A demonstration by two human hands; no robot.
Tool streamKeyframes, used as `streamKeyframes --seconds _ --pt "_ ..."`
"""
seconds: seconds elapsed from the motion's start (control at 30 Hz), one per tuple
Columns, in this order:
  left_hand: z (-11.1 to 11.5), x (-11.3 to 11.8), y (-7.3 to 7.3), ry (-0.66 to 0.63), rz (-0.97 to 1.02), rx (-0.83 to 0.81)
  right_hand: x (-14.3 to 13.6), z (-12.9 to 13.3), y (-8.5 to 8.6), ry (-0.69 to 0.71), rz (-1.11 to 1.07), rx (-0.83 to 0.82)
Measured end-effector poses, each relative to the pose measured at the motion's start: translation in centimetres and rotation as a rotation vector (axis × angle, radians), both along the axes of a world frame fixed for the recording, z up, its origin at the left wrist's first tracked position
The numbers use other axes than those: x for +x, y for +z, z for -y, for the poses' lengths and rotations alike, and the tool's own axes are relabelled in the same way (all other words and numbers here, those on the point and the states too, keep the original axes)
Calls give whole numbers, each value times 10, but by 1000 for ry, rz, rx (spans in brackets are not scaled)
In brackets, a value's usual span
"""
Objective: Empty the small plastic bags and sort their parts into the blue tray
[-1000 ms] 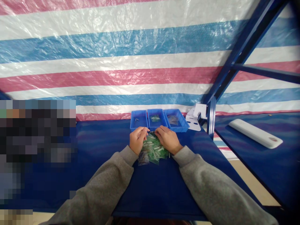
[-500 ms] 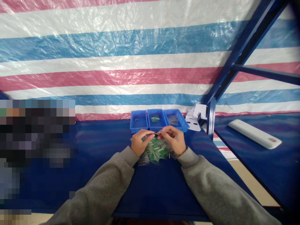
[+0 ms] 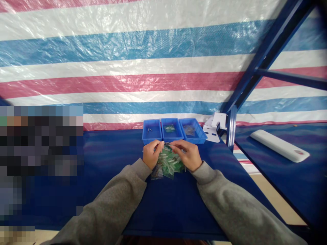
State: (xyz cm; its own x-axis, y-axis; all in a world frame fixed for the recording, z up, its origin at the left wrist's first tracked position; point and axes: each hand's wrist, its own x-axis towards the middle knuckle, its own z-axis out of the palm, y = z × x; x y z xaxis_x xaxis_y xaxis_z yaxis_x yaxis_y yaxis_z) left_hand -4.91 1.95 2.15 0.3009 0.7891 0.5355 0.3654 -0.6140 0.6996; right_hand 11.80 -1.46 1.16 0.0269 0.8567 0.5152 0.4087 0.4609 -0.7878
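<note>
A thin, shiny metal pin (image 3: 168,145) spans the gap between my two hands, level and just in front of the bins. My left hand (image 3: 151,153) pinches its left end between thumb and fingers. On the other end are the closed fingertips of my right hand (image 3: 189,155). Whether the pin is a screw, I cannot make out. Below the hands lies a heap of small clear and green plastic packets (image 3: 170,165), partly covered by the fingers. A darker clear packet (image 3: 156,173) sticks out at the heap's lower left.
Behind my hands stand three blue bins: the left bin (image 3: 152,137) with small metal pieces, the middle bin (image 3: 172,137) with green packets, the right bin (image 3: 198,139) with clear packets. White cut-out sheets (image 3: 212,133) lean near a blue post (image 3: 231,127). A white oblong object (image 3: 279,145) lies right.
The pin now shows plainly between my fingertips, lying level. My right hand's fingers have drawn closer together and lower. The heap and bins are as before.
</note>
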Motion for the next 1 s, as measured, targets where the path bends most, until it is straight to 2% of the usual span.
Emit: streamKeyframes --seconds 0.23,0.37,0.6,0.83,1.0 --pt "2 1 0 -90 9 70 3 1 4 -97 152 45" --pt "1 0 0 -64 -26 89 3 2 5 -58 165 33" --pt "3 -1 3 -44 -52 27 3 2 5 -16 206 83" --pt "5 1 4 -70 52 115 1 2 4 39 288 44" --pt "7 2 2 -159 221 -32 3 2 3 -43 259 24"
